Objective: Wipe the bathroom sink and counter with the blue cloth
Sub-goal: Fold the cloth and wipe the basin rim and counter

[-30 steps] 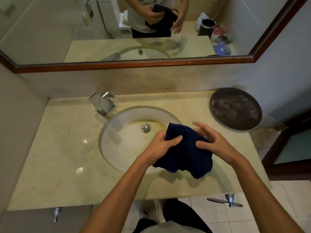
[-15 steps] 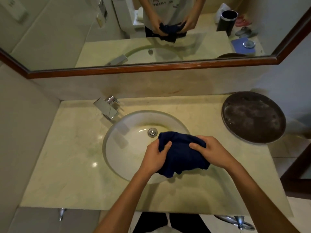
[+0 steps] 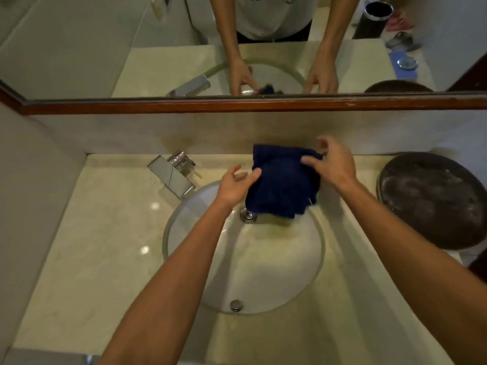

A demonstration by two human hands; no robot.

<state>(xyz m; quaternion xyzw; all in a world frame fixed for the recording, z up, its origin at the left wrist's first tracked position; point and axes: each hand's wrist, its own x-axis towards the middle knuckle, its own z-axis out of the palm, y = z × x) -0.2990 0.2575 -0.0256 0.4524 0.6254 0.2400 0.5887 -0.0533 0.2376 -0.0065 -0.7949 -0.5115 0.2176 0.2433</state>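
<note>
Beige marble tabletop (image 3: 100, 259), oval sink (image 3: 276, 272) set in, faucet (image 3: 172, 177) at back left. You hold the blue cloth (image 3: 283, 183) above the sink's rear rim. Your right hand (image 3: 333, 164) pinches its upper right corner; your left hand (image 3: 237, 187) has fingers loosely spread, thumb touching its left edge.

Blue cloth (image 3: 283, 183) hides the sink's (image 3: 303, 275) far rim. Dark round tray (image 3: 432, 198) cut by right edge. Right hand (image 3: 333, 164) fingertips motion-blurred.
</note>
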